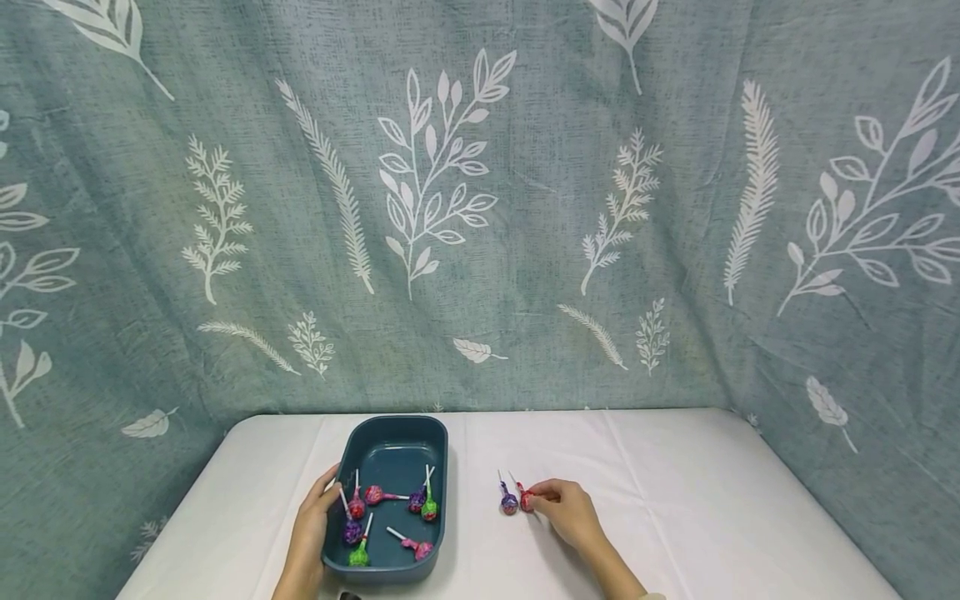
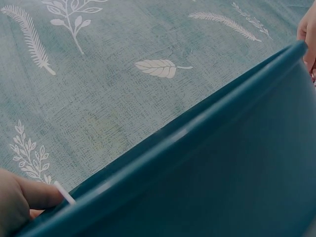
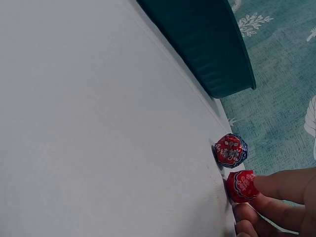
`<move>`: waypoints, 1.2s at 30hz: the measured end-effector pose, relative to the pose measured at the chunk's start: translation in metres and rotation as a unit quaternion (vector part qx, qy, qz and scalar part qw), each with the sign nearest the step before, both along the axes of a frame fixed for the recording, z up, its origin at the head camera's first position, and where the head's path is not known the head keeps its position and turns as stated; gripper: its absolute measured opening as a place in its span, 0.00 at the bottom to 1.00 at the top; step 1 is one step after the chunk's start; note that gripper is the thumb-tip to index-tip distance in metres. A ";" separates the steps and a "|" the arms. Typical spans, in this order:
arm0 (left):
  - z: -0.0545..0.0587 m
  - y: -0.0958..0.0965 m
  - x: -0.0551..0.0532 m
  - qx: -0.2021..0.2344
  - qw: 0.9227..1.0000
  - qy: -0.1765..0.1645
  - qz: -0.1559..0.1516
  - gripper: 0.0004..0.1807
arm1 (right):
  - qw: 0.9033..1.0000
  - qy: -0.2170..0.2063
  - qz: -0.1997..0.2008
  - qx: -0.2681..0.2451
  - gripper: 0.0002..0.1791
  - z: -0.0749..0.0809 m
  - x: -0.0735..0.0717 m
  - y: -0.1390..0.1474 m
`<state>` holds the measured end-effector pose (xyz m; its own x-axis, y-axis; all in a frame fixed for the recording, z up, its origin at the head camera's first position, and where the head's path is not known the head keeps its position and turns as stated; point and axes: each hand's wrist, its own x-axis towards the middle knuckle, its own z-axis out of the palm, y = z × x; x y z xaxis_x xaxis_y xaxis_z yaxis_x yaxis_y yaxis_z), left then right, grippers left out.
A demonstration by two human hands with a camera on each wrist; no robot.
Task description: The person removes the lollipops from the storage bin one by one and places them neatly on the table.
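Left hand (image 1: 307, 525) is gripping the bin (image 1: 405, 454) by its left wall, thumb hooking over the rim next to a white stick. Can't tell how the other fingers are sitting; the wall is hiding most of them. Right hand (image 1: 566, 508) is pinching the red lollipop (image 1: 524, 497) between thumb and forefinger, remaining fingers curling in below. Its stick is pointing away from the person. Can't tell whether it's touching the cloth. Purple lollipop (image 1: 509, 502) is lying just beside it, on the bin side, stick also pointing away.

Bin is sitting on the white tablecloth (image 1: 675, 500), to the left of the loose pair, and is holding seven lollipops, all toward its near half. Left wall: one red-pink (image 1: 357, 503), one dark purple (image 1: 352, 531). Middle: a pink one (image 1: 375, 495), stick pointing right. Right wall: a violet one (image 1: 417, 500) and a green one (image 1: 429, 508), sticks crossing. Near end: another green (image 1: 360, 554) and another pink (image 1: 423, 550).

Leaf-print curtain (image 1: 525, 250) is hanging behind the table.
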<state>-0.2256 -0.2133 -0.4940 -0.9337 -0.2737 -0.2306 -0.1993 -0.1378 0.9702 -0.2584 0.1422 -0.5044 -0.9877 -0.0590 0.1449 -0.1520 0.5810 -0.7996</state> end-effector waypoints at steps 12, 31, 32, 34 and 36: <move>0.002 0.000 0.000 0.001 1.000 0.006 -0.001 0.28 | 1.000 -0.009 -0.016 -0.004 0.10 0.003 0.000 -0.003; 0.003 0.001 -0.002 -0.001 1.000 -0.002 0.001 0.28 | 0.997 0.030 -0.055 -0.048 0.10 0.012 0.001 -0.010; 0.003 0.001 -0.002 0.000 1.000 -0.002 0.002 0.28 | 0.997 0.034 -0.053 -0.050 0.10 0.013 0.001 -0.011; 0.003 0.001 -0.002 0.000 1.000 -0.002 0.003 0.28 | 0.997 0.038 -0.049 -0.053 0.10 0.016 0.002 -0.013; 0.003 0.000 -0.002 -0.001 1.000 -0.002 0.003 0.28 | 0.997 0.042 -0.044 -0.055 0.09 0.019 0.004 -0.016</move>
